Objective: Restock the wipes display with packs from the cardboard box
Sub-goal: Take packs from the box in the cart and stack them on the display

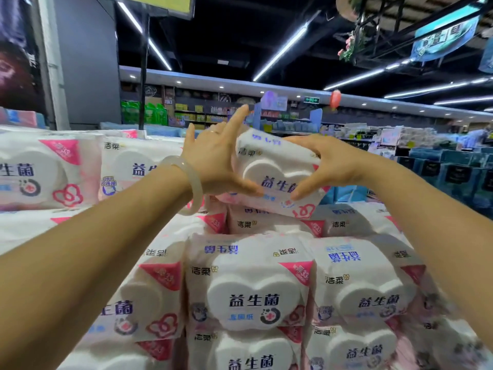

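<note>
Wipes pack [277, 172], white with a heart-shaped lid, sits between my two hands up at the top of the display, tilted with its far end raised and its near edge dipping toward the packs below. My left hand [213, 161] holds its left side, thumb pressed along the lower front edge, and the other fingers [234, 121] stretch up and back past the far corner. My right hand [328, 161] cups the right side, thumb on the front face close to the left thumb, the rest curled round the far side where I cannot see them. I hold it from both ends, I think, so the soft pack keeps its shape and I can steer it square into its place. A pale bangle [190, 182] rides on my left wrist.

Below the pack, the display [253, 284] is stacked in tight rows, lids facing me, each pack touching the next. The pack seems meant for the top layer, just above the one under its near edge [266, 225]. To the left a higher wall of packs [53, 169] stands close by my left forearm, so there is little room that side. To the right the stack falls away toward dark blue boxes [453, 169], well apart, leaving open space for my right arm. I cannot see the cardboard box from here.
</note>
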Demonstrator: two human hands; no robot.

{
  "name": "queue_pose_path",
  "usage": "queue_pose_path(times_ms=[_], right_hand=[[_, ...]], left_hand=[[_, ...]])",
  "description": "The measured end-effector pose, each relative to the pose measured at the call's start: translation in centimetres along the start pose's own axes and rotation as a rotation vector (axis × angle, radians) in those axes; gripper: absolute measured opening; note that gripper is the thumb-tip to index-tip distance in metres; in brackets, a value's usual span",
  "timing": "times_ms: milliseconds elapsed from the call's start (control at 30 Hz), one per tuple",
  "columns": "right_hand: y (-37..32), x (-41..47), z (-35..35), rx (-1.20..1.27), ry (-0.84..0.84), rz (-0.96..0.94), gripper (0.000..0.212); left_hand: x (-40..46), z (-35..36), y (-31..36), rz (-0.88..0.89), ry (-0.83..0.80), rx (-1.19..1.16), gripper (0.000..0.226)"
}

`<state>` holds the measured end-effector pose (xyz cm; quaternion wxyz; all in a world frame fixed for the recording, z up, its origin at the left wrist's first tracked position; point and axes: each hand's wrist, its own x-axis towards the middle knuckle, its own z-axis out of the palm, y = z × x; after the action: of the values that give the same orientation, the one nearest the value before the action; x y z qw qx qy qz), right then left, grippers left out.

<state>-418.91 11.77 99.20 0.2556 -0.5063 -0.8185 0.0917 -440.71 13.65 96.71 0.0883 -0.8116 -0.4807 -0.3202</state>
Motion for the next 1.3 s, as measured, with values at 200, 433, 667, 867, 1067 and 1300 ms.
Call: queue_pose_path(times_ms=[200,433,667,867,1067,1300], right_hand=[[-0.2,-0.2,1.6,-0.231,0.223,0.189,0.123],[0.7,-0.7,3.4,0.223,0.36,0.257,0.129],[2.5,0.7,3.9,0.262,0.317,0.203,0.095],[3.6,1.5,3.7,0.25,0.265,0.243,0.088],[2.5,2.0,2.6,0.048,0.199,0.262,0.074],[0.8,2.6,3.8,-0.217,0.193,0.151,0.095]], left_hand=[[-1.3,0.0,-1.2,-0.079,-0.052,0.16,0.109],[-0.2,-2.4,-0.3,-0.165,-0.216,-0.012,0.093],[0.8,-1.2,0.0,-0.17,-0.227,0.108,0.098],[1.9,-0.9,-0.2,-0.214,-0.306,0.031,0.098],[2.2,-1.2,0.0,-0.242,-0.324,0.006,0.099],[3.0,-0.8,-0.6,-0.245,-0.341,0.119,0.103]])
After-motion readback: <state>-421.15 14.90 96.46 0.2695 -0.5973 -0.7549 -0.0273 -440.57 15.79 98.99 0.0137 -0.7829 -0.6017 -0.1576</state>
